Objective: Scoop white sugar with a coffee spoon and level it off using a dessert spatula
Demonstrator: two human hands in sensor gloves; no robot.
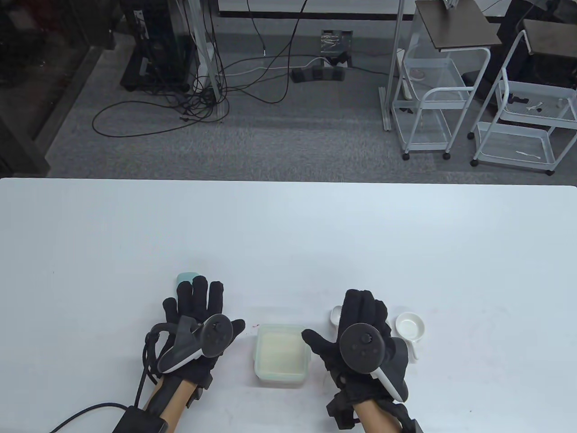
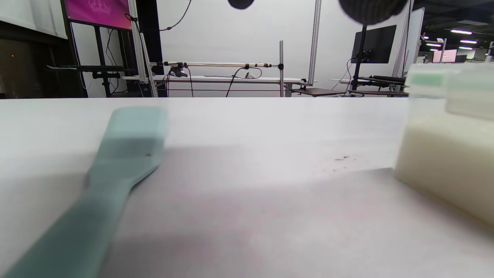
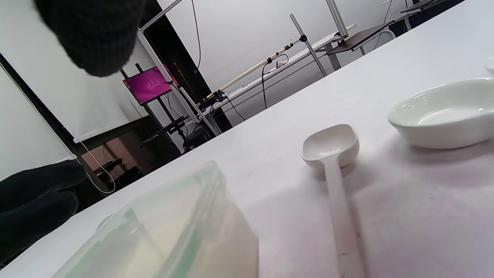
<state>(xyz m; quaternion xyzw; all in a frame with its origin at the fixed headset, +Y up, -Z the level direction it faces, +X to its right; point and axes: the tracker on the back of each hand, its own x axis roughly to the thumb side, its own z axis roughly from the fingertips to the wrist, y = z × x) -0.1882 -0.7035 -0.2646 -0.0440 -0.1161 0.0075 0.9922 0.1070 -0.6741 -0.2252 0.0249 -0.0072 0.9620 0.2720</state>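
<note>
On the white table (image 1: 288, 234), the left hand (image 1: 198, 324) hovers flat, fingers spread, over a pale green silicone dessert spatula (image 2: 115, 162) without gripping it. A clear square plastic tub of white sugar (image 1: 281, 354) sits between the hands. The right hand (image 1: 360, 329), fingers straight and empty, hangs above a white plastic coffee spoon (image 3: 334, 162), beside a small white ceramic handled dish (image 1: 410, 327).

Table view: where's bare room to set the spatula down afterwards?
The table's whole far half is bare, as are both outer sides. It's crowded along the near edge: spatula under the left hand, sugar container, spoon under the right hand, white dish.
</note>
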